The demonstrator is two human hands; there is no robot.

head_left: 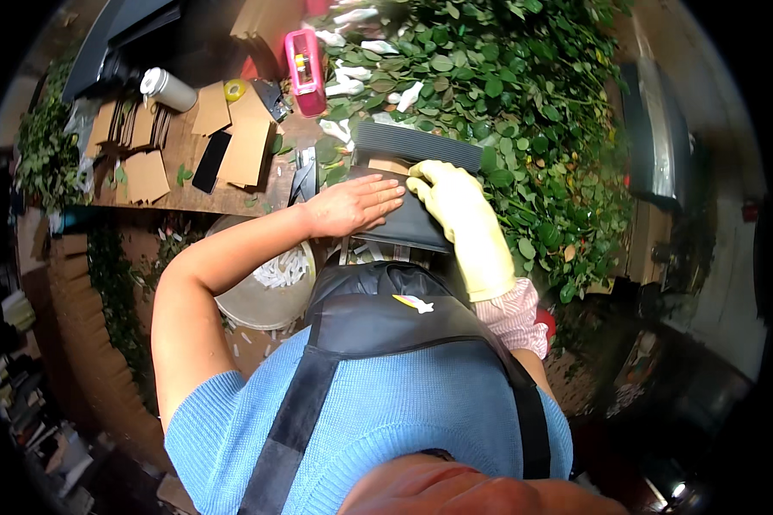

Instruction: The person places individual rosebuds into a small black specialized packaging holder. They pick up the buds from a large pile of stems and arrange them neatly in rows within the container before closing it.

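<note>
My bare left hand (356,204) lies flat with straight fingers on a black panel (404,225) in front of me. A yellow rubber glove covers my right hand (445,193); its fingers bend inward over the panel's upper right part, and whatever they may hold is hidden. Beyond both hands runs a dark ribbed strip (416,146). A bit of brown cardboard (389,165) shows between strip and panel. Close to my left hand, a dark-handled tool (303,178) with a light metal part lies at the table's edge.
Leafy green stems (532,129) heap up on the right, with white-wrapped bits (349,86) along their left side. On the wooden table (206,201) are a pink tape dispenser (306,73), a black phone (210,161), cardboard pieces (249,142) and a white bottle (168,89). Below stands a scrap-filled bucket (262,300).
</note>
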